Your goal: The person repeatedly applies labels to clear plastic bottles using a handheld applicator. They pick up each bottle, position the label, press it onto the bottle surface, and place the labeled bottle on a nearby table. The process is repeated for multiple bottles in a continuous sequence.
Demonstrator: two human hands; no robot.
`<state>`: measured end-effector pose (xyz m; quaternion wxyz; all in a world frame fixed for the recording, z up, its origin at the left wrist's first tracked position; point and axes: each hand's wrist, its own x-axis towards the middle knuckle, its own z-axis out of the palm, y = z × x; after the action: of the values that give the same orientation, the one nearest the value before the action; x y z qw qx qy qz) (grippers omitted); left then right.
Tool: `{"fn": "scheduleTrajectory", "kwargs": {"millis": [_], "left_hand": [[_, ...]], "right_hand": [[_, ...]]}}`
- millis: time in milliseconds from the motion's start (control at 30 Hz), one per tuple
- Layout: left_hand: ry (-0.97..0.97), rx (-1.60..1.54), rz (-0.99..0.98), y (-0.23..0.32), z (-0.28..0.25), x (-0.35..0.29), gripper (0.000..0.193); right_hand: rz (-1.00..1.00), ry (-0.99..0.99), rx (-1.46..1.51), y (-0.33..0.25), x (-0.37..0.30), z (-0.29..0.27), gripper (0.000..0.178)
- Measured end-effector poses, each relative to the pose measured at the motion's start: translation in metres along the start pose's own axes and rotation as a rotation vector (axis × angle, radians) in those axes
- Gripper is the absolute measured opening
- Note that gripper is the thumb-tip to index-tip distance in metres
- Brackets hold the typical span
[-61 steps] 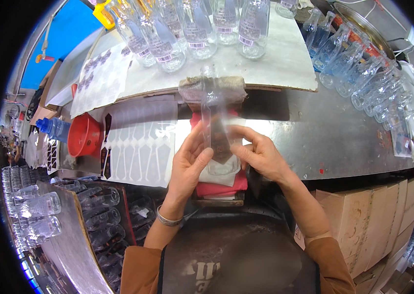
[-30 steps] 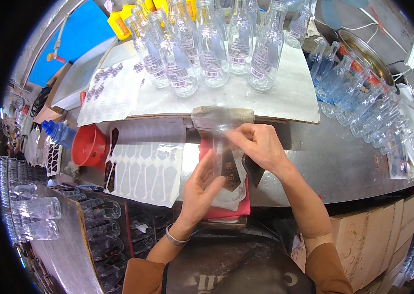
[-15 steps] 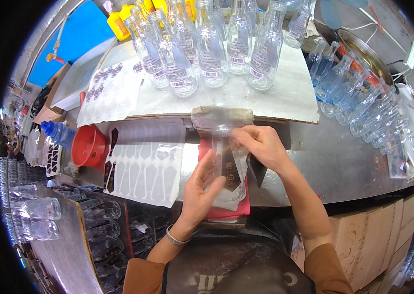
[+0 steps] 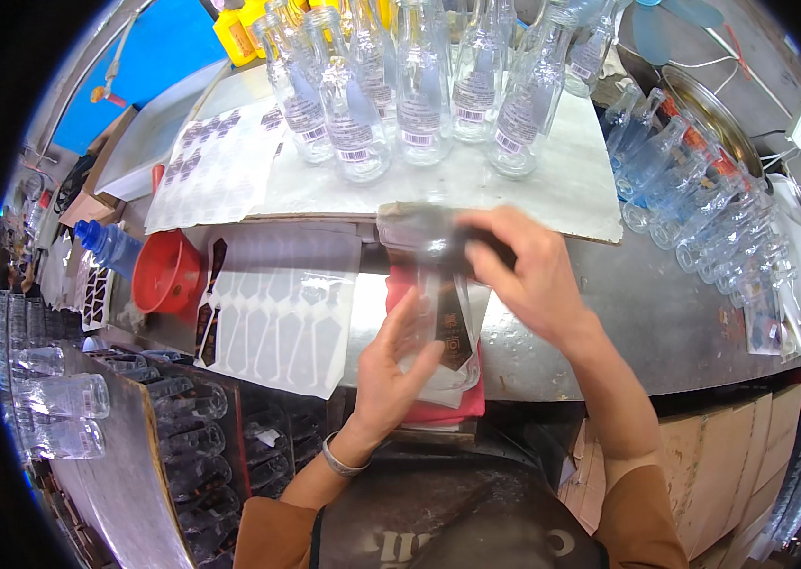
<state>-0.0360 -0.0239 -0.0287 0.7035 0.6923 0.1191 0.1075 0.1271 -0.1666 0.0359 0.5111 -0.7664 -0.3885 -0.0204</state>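
A clear glass bottle [image 4: 429, 294] lies in the middle, its neck pointing away from me over a cloth-wrapped rest [image 4: 407, 225]. It carries a dark, tie-shaped label [image 4: 453, 334]. My left hand [image 4: 389, 368] holds the bottle's left side, fingers along the glass and thumb across its lower part. My right hand [image 4: 528, 270] grips a dark flat scraper [image 4: 491, 248] over the neck end; motion smears both. Beneath the bottle is a pink cloth [image 4: 473, 394]. Left of it lies a label sheet [image 4: 277, 318] with mostly vacant tie-shaped spaces and dark labels at its left edge.
Several labelled bottles [image 4: 419, 114] stand on the raised white board [image 4: 325, 201], beside another sheet [image 4: 216, 175]. A red bowl [image 4: 165, 273] and blue-capped bottle [image 4: 107, 245] are at left. More bottles [image 4: 694, 204] line the right; cardboard boxes [image 4: 713, 455] stand below.
My right hand has moved the scraper up from beside the label to the neck end. My left hand stays on the bottle; the view has shifted slightly.
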Motion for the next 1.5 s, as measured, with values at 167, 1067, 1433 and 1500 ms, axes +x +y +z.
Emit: {"fn": "scheduleTrajectory", "kwargs": {"millis": [167, 1067, 1433, 1500], "left_hand": [[-0.001, 0.006, 0.013, -0.002, 0.000, 0.000, 0.069], [-0.083, 0.490, 0.333, -0.014, -0.012, -0.029, 0.115], [-0.130, 0.428, 0.264, -0.015, -0.018, -0.028, 0.117], [-0.124, 0.439, 0.232, -0.013, -0.017, -0.029, 0.115]], "right_hand": [[-0.077, -0.248, -0.050, -0.012, 0.024, -0.007, 0.027], [-0.208, -0.244, -0.119, -0.046, -0.060, 0.018, 0.016], [-0.230, -0.401, 0.048, -0.037, -0.083, 0.007, 0.030], [-0.238, -0.090, -0.072, -0.014, -0.040, 0.006, 0.027]]}}
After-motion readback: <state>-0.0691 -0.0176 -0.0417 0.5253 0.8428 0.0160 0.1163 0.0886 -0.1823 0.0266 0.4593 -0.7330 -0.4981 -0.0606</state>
